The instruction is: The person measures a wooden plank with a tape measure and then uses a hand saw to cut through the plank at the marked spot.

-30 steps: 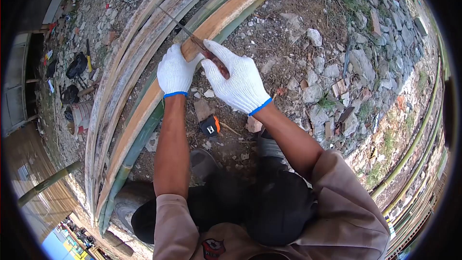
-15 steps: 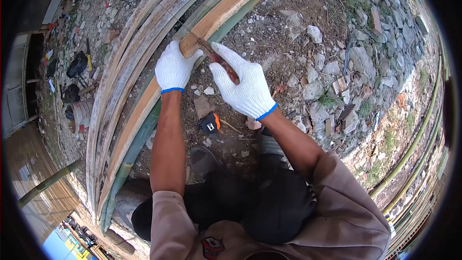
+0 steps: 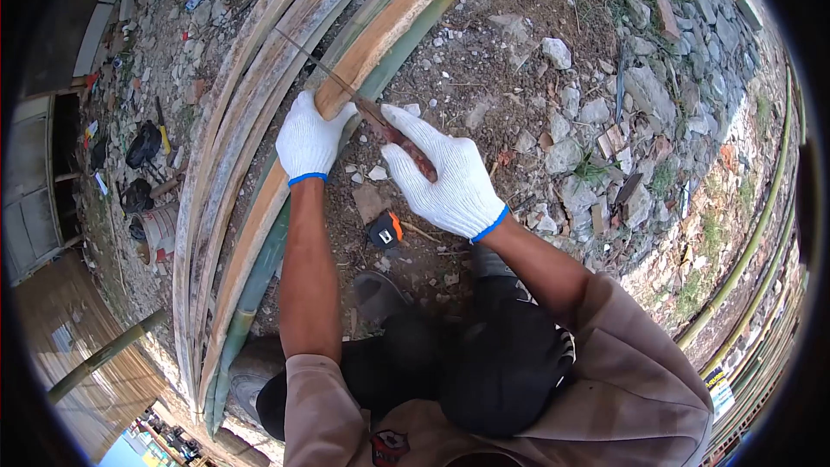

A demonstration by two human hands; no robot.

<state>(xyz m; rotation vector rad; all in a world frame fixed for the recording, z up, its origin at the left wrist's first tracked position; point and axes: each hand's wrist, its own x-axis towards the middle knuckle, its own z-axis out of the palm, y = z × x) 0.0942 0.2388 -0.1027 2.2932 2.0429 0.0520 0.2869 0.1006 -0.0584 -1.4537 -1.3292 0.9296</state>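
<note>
My left hand (image 3: 309,143), in a white knit glove with a blue cuff, is closed around a light-brown wooden plank (image 3: 367,52). The plank lies along a green bamboo pole (image 3: 262,264). In my right hand (image 3: 454,173), gloved the same way, is the worn reddish handle of what looks like a handsaw (image 3: 350,91). Its thin blade, seen nearly edge-on, crosses the plank just beyond my left fingers and points up and left. The contact between blade and wood is too small to make out.
Several long weathered boards (image 3: 233,112) run alongside on the left. A black and orange tape measure (image 3: 385,230) lies on the dirt near my shoes. Broken stones (image 3: 648,91) cover the right side. Dark bags (image 3: 143,145) and a whitish sack (image 3: 160,229) sit at far left.
My right hand and the saw have drawn back slightly toward my body. My left hand keeps its hold on the plank. The whole view has shifted a little.
</note>
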